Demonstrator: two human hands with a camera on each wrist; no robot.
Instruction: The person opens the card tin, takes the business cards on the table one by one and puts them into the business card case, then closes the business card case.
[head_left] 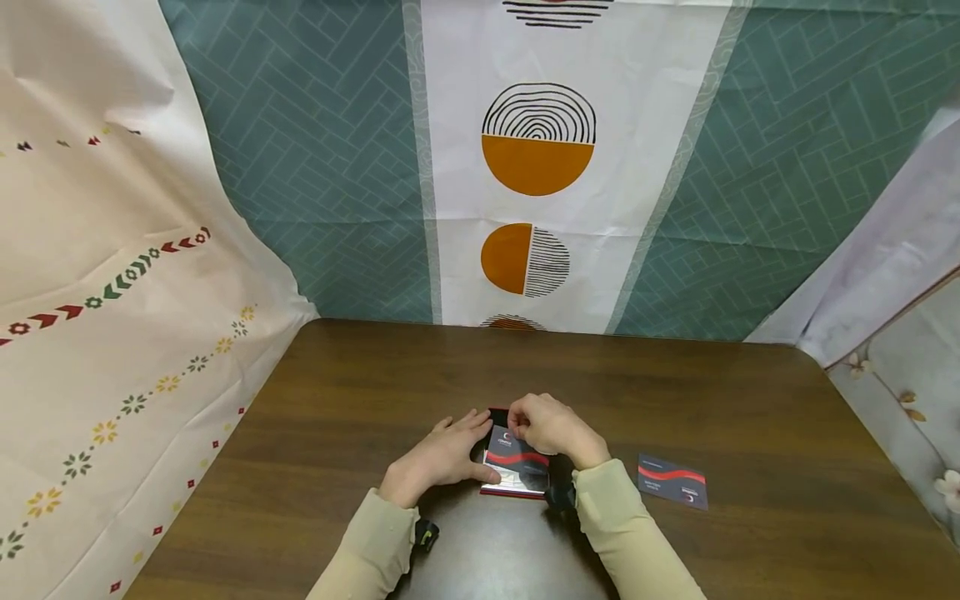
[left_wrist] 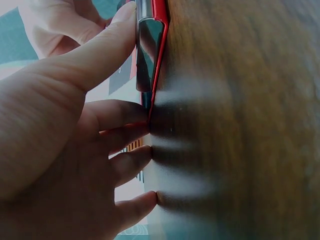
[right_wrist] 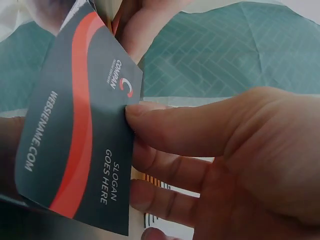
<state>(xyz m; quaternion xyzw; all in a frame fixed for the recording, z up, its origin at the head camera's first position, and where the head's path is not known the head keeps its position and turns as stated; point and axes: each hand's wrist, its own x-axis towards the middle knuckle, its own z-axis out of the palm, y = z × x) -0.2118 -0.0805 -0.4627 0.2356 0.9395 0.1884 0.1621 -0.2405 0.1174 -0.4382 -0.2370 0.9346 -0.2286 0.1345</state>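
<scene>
A dark grey business card (head_left: 517, 458) with a red wave stripe is pinched between the thumb and fingers of my right hand (head_left: 551, 425). In the right wrist view this card (right_wrist: 102, 120) stands tilted, its printed face showing. Under it on the table lies a flat card case (head_left: 495, 492) with red edges and a shiny silver surface. My left hand (head_left: 442, 458) lies along the case's left side, fingers spread and fairly straight. In the left wrist view its thumb rests on the rim of the case (left_wrist: 151, 55), and the other fingertips touch the tabletop and the case's edge.
A second grey card with a red stripe (head_left: 672, 482) lies on the brown wooden table (head_left: 360, 383), right of my right hand. Patterned cloth (head_left: 315, 167) hangs behind the table, and a cream cloth (head_left: 150, 333) hangs along the left.
</scene>
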